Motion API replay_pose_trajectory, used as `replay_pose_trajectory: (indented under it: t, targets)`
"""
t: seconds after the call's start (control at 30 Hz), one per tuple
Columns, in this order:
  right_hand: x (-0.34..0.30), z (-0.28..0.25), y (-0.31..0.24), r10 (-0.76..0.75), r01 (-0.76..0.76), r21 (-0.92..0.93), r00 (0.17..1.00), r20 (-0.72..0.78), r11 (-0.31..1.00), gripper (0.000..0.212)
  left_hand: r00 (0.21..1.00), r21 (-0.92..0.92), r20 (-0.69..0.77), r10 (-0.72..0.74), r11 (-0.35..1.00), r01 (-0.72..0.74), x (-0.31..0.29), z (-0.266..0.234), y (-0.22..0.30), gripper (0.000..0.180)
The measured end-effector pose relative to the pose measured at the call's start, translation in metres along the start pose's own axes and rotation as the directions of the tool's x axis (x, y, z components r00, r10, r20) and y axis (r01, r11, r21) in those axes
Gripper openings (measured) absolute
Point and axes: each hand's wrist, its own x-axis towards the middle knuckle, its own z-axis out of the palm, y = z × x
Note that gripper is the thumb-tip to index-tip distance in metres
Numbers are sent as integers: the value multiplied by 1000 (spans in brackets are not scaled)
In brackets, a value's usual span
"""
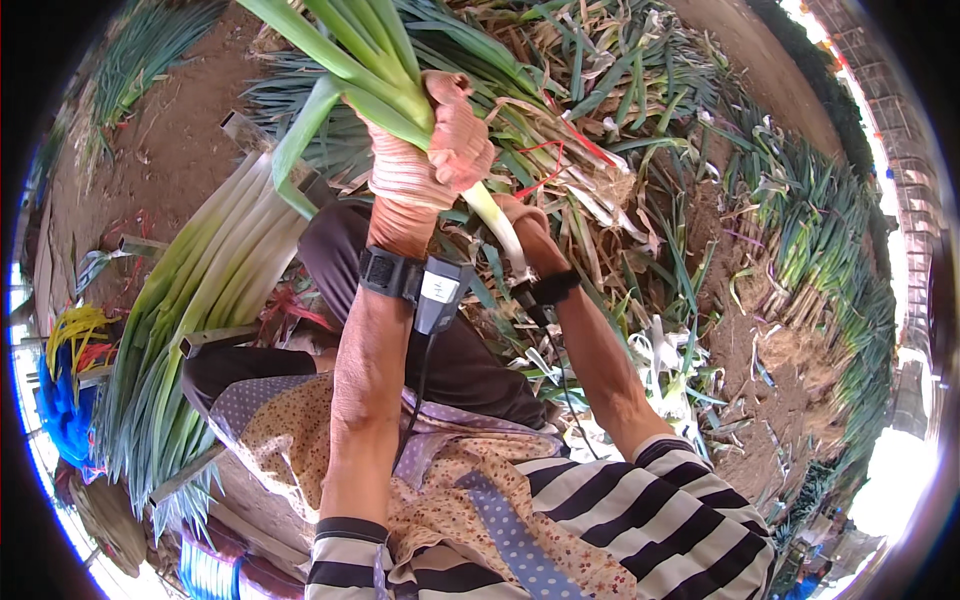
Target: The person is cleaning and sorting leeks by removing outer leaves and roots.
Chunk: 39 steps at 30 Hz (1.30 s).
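The left hand [460,135] grasps a leek [400,95]; whether the partly hidden right hand [524,212] holds anything, I cannot tell. A leek pile [195,290] lies left.

Left grip [459,145]: gloved, fingers curled in firmly. Left wrist [402,228] just below it, near straight; left forearm [370,390] bare, rising steeply from beneath. Right grip [522,208]: near, lower and to the right of the left one; gloved, mostly hidden, finger pose unreadable. Right forearm [600,350] bare, slanting up-left toward its grip.
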Motion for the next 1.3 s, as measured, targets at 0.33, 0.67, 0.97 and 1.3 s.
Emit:
replay_pose_trajectory:
  t: [0.33,0.67,0.97,1.3]
  targets:
    - [20,16,-110,477,-303,391,724,-498,869,27,846,342,-444,297,928,-146,3,9,4,82]
    - [22,15,31,-181,127,-544,982,-46,829,27,990,9,-45,-135,991,135,-2,0,-15,71]
    - [-5,-39,-54,747,-571,552,647,-154,608,29,996,-31,78,37,999,-35,-2,-5,23,45]
    - [-19,-26,-106,78,-87,-263,996,-46,961,34,998,3,-49,-26,1000,26,-5,5,18,55]
